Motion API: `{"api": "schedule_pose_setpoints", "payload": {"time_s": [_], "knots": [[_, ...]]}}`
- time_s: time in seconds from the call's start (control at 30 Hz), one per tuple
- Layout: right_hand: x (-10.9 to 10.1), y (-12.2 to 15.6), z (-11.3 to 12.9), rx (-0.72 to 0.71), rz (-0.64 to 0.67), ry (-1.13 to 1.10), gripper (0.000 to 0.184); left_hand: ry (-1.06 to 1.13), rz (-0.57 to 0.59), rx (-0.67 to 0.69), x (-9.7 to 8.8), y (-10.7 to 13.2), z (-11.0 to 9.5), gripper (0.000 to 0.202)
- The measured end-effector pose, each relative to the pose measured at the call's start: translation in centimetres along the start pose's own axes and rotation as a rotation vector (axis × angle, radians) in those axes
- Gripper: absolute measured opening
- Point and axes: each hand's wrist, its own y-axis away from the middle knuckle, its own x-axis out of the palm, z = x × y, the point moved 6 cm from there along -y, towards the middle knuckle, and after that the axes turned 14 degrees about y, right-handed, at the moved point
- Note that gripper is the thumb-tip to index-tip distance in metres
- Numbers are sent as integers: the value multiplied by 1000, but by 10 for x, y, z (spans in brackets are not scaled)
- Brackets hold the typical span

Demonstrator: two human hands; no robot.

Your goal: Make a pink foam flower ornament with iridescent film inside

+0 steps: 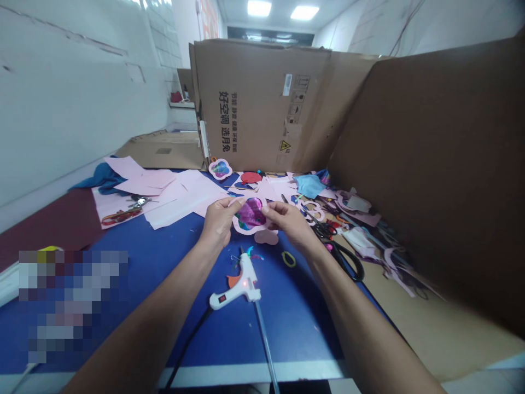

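Between my two hands is a flower-shaped pink paper frame [245, 230] with shiny purple and green fabric in its middle. My left hand [220, 220] pinches its left edge between thumb and fingers. Its right edge is gripped by my right hand [286, 218]. Just below, a pink paper cutout [266, 237] lies on the blue table. A white glue gun [245, 282] with an orange trigger rests nearer to me, its red light lit and a glue stick [266, 342] poking from its back. Bits of coloured scrap lie by its nozzle.
Pink paper sheets [186, 194] cover the back of the table [172, 262]. At right are black-handled scissors [348, 262], paper scraps and a yellow-green ring [289, 259]. A cardboard box [262, 109] walls the back and right. Another finished-looking flower piece [220, 169] leans there.
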Motion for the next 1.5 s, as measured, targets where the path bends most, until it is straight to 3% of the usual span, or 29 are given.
{"api": "schedule_pose_setpoints", "payload": {"time_s": [0.33,0.5,0.9,1.1,1.5], "knots": [[7,-2,-5,-25,11,114,39,69,30,-49,8,5,0,39],[6,-2,-7,-22,-2,95,42,93,16,-86,7,4,3,43],[1,-3,-10,89,17,-193,59,103,-74,-31,-9,-5,2,49],[8,-1,-7,76,65,-104,53,112,-69,-15,-5,-3,0,43],[7,1,-5,74,35,-52,45,112,-62,-5,1,1,-2,42]]}}
